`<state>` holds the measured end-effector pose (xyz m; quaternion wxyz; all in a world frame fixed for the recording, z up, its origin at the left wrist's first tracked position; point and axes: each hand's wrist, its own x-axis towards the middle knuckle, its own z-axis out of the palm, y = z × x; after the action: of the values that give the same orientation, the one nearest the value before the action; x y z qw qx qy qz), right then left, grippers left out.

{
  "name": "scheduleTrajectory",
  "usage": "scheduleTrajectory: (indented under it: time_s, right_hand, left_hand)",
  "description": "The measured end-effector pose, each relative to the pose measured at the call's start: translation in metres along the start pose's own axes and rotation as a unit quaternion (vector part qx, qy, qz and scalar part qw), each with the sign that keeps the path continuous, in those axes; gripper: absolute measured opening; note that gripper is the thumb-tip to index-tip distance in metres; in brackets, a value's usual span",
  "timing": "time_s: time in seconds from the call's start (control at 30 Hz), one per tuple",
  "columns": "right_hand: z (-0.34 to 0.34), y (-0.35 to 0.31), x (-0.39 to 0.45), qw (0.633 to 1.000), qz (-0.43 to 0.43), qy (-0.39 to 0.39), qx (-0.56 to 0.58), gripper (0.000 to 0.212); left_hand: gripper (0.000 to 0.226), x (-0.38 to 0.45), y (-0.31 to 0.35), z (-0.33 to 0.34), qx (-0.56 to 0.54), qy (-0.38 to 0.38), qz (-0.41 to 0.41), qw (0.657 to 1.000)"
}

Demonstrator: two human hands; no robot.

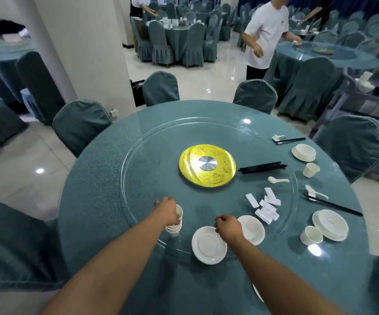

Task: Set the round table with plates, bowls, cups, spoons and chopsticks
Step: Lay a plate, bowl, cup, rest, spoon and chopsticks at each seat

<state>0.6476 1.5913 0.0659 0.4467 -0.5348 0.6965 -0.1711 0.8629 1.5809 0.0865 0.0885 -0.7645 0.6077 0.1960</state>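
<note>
"Why did the left hand (167,210) grip that stack of cups (175,226)?"

"To steady it on the glass turntable (143,155), I'd say, within reach of every seat. The right hand (227,226) was curled at the plate (209,245) rim, perhaps pinching it. 2 places were already set."

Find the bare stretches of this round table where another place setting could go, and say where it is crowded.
Free: the table's far rim before the two far chairs, and the left edge beyond the cup stack. Crowded: the right side, from the loose chopsticks past the white rests to the set plates.
</note>
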Motion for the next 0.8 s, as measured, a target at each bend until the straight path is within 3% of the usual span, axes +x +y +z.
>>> scheduleTrajectory:
  time_s: [0.33,0.53,0.8]
  right_hand:
    - [-0.009,-0.013,-0.011,0.997,-0.019,-0.009,0.072,0.024]
    - [-0.035,0.029,-0.025,1.0,-0.024,-0.002,0.007,0.03]
    - [-0.072,0.114,-0.047,0.998,0.056,0.037,0.004,0.027]
  left_hand:
    - [0.071,-0.027,0.03,-0.023,-0.024,0.028,0.039,0.999]
    - [0.074,-0.053,0.07,0.023,-0.049,-0.021,0.066,0.996]
    - [0.082,-0.08,0.13,0.108,-0.052,-0.103,0.121,0.986]
